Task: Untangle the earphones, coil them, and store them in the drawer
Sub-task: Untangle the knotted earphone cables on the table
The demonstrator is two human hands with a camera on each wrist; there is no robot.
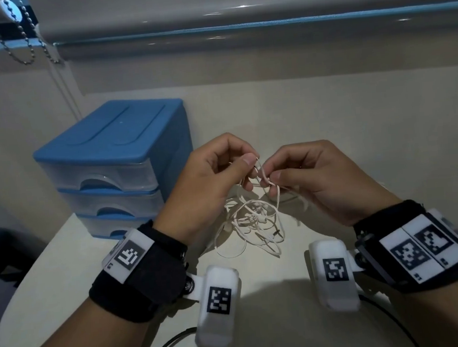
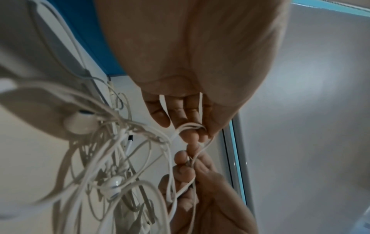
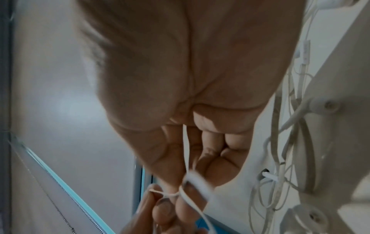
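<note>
Both pinching one strand: left hand (image 1: pixel 209 180), right hand (image 1: pixel 314 182), lifting the earphones (image 1: pixel 250 221) off mid-table. Light, limp, snag-prone; best gripped beside the knot, teased gently, never yanked.

Earphones (image 1: pixel 250 221) — knot's strands indistinct, overlapping
</note>
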